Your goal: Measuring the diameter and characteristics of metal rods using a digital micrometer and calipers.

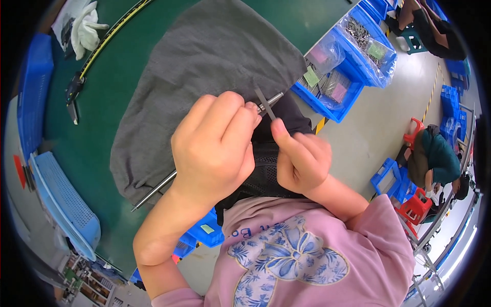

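Observation:
My left hand (215, 143) is closed around a slim metal rod (156, 190). The rod slants through the fist, with its long end low on the left and a stepped tip out past the fingers. My right hand (304, 158) pinches a narrow flat grey strip that looks like a small file (265, 104), between thumb and curled fingers. That file crosses the rod near its tip; its edges are a little blurred, and whether the two touch I cannot tell. Under both hands lies a dark grey cloth (204, 56), spread over the green table (115, 77) and partly over my lap.
Blue bins (353, 94) with metal parts and bags stand right of the table. A digital caliper (75, 94) and white gloves (84, 30) lie at the upper left. Light blue basket (66, 199) sits at the left edge. Seated people (440, 153) are farther right.

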Available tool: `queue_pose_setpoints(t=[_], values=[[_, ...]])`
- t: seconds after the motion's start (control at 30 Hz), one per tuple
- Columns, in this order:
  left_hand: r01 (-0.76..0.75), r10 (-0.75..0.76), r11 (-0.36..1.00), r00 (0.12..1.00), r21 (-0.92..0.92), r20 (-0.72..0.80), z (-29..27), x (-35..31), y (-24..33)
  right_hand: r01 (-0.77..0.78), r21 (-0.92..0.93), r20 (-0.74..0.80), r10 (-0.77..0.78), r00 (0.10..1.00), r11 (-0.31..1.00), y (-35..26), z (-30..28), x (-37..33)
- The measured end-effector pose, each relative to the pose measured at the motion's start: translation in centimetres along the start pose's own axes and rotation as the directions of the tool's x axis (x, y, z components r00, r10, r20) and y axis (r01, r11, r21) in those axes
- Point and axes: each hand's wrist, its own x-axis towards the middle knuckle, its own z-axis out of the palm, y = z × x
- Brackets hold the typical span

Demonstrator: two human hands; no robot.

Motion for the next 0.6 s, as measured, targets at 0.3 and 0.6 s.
queue_pose_setpoints(t=[0.3, 0.6], values=[[-0.008, 0.008, 1.000, 1.000, 0.008, 0.024, -0.2, 0.0, -0.1, -0.033, 0.041, 0.019, 0.032, 0.999, 0.999, 0.1, -0.1, -0.4], [0.000, 0.001, 1.000, 0.999, -0.004, 0.036, -0.5, 0.3, -0.1, -0.012, 0.104, -0.080, 0.021, 0.997, 0.995, 0.9, -1.1, -2.2]])
